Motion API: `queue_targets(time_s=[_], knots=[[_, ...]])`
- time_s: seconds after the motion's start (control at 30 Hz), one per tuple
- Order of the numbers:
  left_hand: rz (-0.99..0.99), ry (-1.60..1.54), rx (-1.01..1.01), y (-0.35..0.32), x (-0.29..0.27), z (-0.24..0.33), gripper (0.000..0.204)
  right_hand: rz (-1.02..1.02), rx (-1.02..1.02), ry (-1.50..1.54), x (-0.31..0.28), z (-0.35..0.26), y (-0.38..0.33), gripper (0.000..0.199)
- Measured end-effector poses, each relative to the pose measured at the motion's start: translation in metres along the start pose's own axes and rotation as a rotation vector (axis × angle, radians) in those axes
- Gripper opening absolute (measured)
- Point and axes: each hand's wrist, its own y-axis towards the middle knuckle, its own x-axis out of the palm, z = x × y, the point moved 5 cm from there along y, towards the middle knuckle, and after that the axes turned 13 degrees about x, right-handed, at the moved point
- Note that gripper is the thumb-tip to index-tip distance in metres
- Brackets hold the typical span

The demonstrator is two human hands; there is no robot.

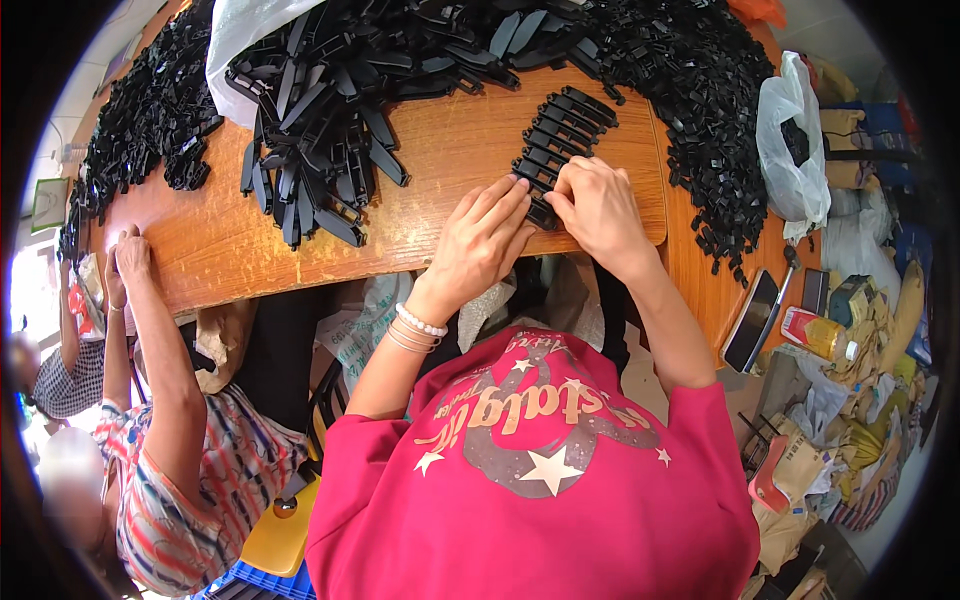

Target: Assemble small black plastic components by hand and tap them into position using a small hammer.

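Black plastic parts (560,128) lie side by side in a neat row on the wooden table in front of me. My left hand (482,237) rests at the row's near left side, fingers stretched out and fingertips touching a part there. At the near right side, my right hand (600,212) has its fingers curled and thumb bent against the same end of the row, closed on a black plastic part mostly hidden by the fingers. A white beaded bracelet (420,320) circles my left wrist.
Long black blade-shaped parts (330,130) are heaped at the back, partly in a white bag (232,75). Small black parts (715,150) pile up at right, beside a plastic bag (795,150). A phone (750,322) lies at the right edge. Another person's hands (132,258) are at left.
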Motion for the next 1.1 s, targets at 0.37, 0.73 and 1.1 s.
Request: queue_targets(time_s=[0.37, 0.73, 1.1], knots=[[-0.032, 0.019, -0.015, -0.002, -0.002, 0.003, 0.033, 0.494, 0.143, 0.197, -0.037, 0.069, 0.051, 0.010], [-0.035, 0.025, -0.004, 0.003, -0.006, 0.006, 0.042, 0.368, 0.288, 0.068, -0.030, 0.094, 0.077, 0.015], [0.449, -1.945, 0.323, 0.108, -0.090, 0.138, 0.019, 0.315, 0.436, 0.729, -0.027, 0.104, 0.007, 0.014]])
